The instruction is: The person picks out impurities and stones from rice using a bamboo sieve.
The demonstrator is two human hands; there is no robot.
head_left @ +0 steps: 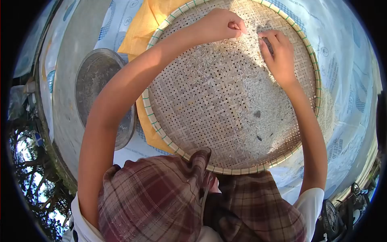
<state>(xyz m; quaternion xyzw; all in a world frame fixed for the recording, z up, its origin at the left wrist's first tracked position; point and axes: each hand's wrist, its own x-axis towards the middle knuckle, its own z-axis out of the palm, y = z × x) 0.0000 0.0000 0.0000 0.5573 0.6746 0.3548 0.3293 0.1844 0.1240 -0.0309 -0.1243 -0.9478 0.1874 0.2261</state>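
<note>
A round woven bamboo winnowing tray (193, 92) lies in front of me, its rim bound with green ties. Rice grains (262, 97) are spread thickly over its right side and thinly elsewhere. Over the far part of the tray, my left hand (225, 26) is closed, thumb and fingers pinched together; whatever they hold is too small to make out. To its right, my right hand (280, 56) is low over the grains, thumb and forefinger apart. Two small dark bits, a brownish piece (257, 114) and a blackish one (259, 138), lie among the rice near me.
A grey metal basin (84, 88) stands left of the tray, partly behind my left arm. A yellow sack (139, 34) and a printed plastic sheet (342, 97) lie beneath the tray. Plaid cloth (157, 197) covers my legs at the near rim. A motorcycle (332, 215) shows at lower right.
</note>
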